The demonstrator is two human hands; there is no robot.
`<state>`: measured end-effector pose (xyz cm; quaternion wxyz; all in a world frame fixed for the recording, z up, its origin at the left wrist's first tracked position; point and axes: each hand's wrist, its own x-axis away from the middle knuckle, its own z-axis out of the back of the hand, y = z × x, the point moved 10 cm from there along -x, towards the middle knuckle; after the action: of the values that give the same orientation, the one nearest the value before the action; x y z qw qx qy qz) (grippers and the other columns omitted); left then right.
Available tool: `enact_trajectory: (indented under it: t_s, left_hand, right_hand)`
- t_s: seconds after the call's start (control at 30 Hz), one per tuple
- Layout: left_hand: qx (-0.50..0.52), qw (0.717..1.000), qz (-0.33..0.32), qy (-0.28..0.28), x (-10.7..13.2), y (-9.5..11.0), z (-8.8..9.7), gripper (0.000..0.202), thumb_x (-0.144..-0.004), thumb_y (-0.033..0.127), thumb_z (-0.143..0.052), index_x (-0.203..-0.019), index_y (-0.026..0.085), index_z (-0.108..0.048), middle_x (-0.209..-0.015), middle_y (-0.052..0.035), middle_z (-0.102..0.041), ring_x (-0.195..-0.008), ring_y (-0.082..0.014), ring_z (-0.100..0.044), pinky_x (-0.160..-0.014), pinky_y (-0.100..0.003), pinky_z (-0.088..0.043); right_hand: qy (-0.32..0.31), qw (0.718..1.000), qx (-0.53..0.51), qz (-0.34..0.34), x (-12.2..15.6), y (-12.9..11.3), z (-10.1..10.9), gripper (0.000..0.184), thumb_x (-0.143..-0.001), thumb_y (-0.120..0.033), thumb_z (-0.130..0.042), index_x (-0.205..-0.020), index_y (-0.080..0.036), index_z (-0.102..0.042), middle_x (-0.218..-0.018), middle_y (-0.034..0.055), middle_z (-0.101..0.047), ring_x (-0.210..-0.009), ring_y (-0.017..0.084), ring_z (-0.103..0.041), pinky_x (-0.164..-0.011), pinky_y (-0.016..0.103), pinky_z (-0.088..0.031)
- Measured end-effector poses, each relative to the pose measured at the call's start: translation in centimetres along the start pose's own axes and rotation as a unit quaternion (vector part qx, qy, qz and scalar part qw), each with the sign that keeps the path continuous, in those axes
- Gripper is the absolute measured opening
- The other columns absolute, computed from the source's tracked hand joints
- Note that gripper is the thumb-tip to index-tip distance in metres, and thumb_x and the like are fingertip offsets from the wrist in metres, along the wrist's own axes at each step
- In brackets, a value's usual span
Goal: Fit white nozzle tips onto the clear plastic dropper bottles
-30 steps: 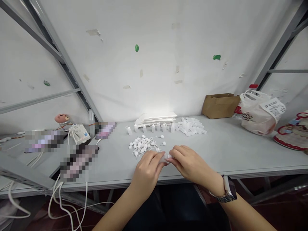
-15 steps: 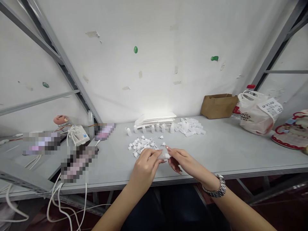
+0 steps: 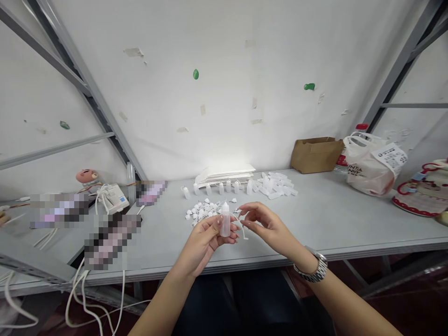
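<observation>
Fingers [image 3: 219, 220] of the L hand [image 3: 201, 243] curl around a translucent plastic dropper bottle [image 3: 225, 224], clenched lightly on its lower body & holding it upright, w/ its narrow white tip pointing up, just above the front of the table. R hand [image 3: 269, 227] is raised beside it, fingers loosely curved & spread, tips close to a thin white strip [image 3: 242, 230] that curves down next to the bottle. Can't tell if R hand is pinching the strip or only near it, or if the strip is attached to the bottle.

On the gray table [image 3: 325, 217], a pile of small white caps w/ thin tails [image 3: 202, 212] lies just behind the hands. Further back, a row of small upright bottles [image 3: 217, 188] stands side by side; too small to tell if all are fitted w/ tips. To their right, a heap of white bottle bodies [image 3: 275, 184] lies on their sides, so many pieces remain loose & apart. Behind the row sits a flat white stack [image 3: 224, 175]. Far right: kraft paper bag [image 3: 317, 155], white plastic carrier bag [image 3: 371, 168]. Metal-band watch [image 3: 313, 266] on R wrist.
</observation>
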<state>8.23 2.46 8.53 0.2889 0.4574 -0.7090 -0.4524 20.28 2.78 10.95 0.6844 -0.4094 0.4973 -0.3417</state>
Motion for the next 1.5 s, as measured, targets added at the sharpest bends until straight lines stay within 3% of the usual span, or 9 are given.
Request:
enact_trajectory:
  t_s: [0.2,0.33,0.47,0.63,0.87,1.13,1.27,1.37,1.5]
  left_hand:
    - [-0.007,1.000,0.000,-0.009,0.1,-0.3,-0.3,0.029,-0.081,0.036,-0.060,-0.087,0.010,-0.070,-0.076,-0.0069,-0.068,-0.067,-0.0126,-0.062,-0.068,-0.024,-0.051]
    - [-0.016,1.000,0.004,-0.011,0.0,-0.7,-0.3,0.027,-0.081,0.036,-0.061,-0.082,0.010,-0.070,-0.074,-0.0071,-0.068,-0.066,-0.0125,-0.061,-0.067,-0.025,-0.050]
    - [-0.029,0.999,0.011,-0.020,-0.2,-1.1,-0.8,0.025,-0.081,0.034,-0.061,-0.083,0.010,-0.070,-0.073,-0.0071,-0.068,-0.067,-0.0132,-0.061,-0.067,-0.025,-0.050]
    - [-0.061,0.998,0.018,0.000,-0.1,-1.2,-1.0,0.028,-0.076,0.036,-0.066,-0.087,0.010,-0.070,-0.075,-0.0082,-0.069,-0.067,-0.0150,-0.061,-0.068,-0.029,-0.049]
    - [-0.153,0.987,-0.037,0.025,0.4,0.0,-1.0,0.025,-0.076,0.035,-0.065,-0.086,0.013,-0.070,-0.075,-0.0058,-0.069,-0.068,-0.0159,-0.062,-0.071,-0.031,-0.050]
    - [-0.255,0.960,-0.094,0.067,1.5,0.9,-1.0,0.017,-0.079,0.031,-0.062,-0.088,0.019,-0.068,-0.084,-0.0040,-0.069,-0.077,-0.0171,-0.063,-0.076,-0.029,-0.051]
    - [-0.335,0.927,-0.148,0.078,2.2,1.6,-1.4,0.017,-0.081,0.030,-0.060,-0.094,0.022,-0.068,-0.085,-0.0028,-0.065,-0.073,-0.0160,-0.061,-0.072,-0.029,-0.050]
    - [-0.386,0.900,-0.181,0.091,2.7,2.2,-1.5,0.020,-0.081,0.031,-0.059,-0.097,0.023,-0.068,-0.083,-0.0032,-0.063,-0.070,-0.0156,-0.057,-0.068,-0.030,-0.049]
    - [-0.422,0.877,-0.204,0.109,2.9,2.7,-1.5,0.020,-0.081,0.030,-0.060,-0.097,0.023,-0.067,-0.084,-0.0037,-0.063,-0.070,-0.0158,-0.055,-0.066,-0.029,-0.047]
  right_hand:
    - [0.008,0.989,0.032,0.142,0.8,-2.8,-0.1,0.026,-0.082,-0.021,-0.061,-0.107,-0.030,-0.061,-0.090,0.0029,-0.057,-0.078,0.015,-0.056,-0.075,0.035,-0.049]
    - [0.024,0.985,0.030,0.169,1.0,-3.5,0.5,0.023,-0.082,-0.018,-0.061,-0.100,-0.031,-0.068,-0.086,0.0031,-0.057,-0.079,0.016,-0.056,-0.070,0.033,-0.050]
    - [0.048,0.990,-0.007,0.135,0.9,-2.8,1.0,0.016,-0.078,-0.017,-0.066,-0.086,-0.029,-0.072,-0.081,0.0027,-0.057,-0.078,0.016,-0.056,-0.068,0.033,-0.050]
    - [0.135,0.973,-0.174,0.066,0.8,-1.2,2.4,0.006,-0.076,-0.022,-0.068,-0.073,-0.026,-0.071,-0.075,-0.0001,-0.055,-0.056,0.011,-0.051,-0.052,0.029,-0.045]
    - [0.202,0.948,-0.244,-0.041,1.1,0.3,2.8,0.008,-0.073,-0.030,-0.069,-0.072,-0.022,-0.070,-0.080,0.0019,-0.061,-0.054,0.010,-0.044,-0.056,0.029,-0.042]
    - [0.201,0.938,-0.273,-0.077,1.3,0.5,2.5,0.015,-0.076,-0.036,-0.066,-0.073,-0.022,-0.070,-0.079,0.0023,-0.061,-0.054,0.009,-0.043,-0.059,0.029,-0.042]
    - [0.175,0.946,-0.261,-0.085,1.2,0.1,2.1,0.015,-0.077,-0.035,-0.064,-0.074,-0.022,-0.071,-0.067,0.0003,-0.056,-0.055,0.011,-0.042,-0.063,0.031,-0.042]
    - [0.147,0.953,-0.252,-0.088,1.1,-0.1,1.5,0.019,-0.077,-0.033,-0.065,-0.063,-0.022,-0.068,-0.055,-0.0006,-0.049,-0.063,0.015,-0.047,-0.069,0.032,-0.041]
    - [0.131,0.958,-0.237,-0.093,1.3,-0.1,1.1,0.020,-0.077,-0.033,-0.065,-0.060,-0.022,-0.067,-0.057,-0.0003,-0.047,-0.060,0.015,-0.045,-0.069,0.033,-0.041]
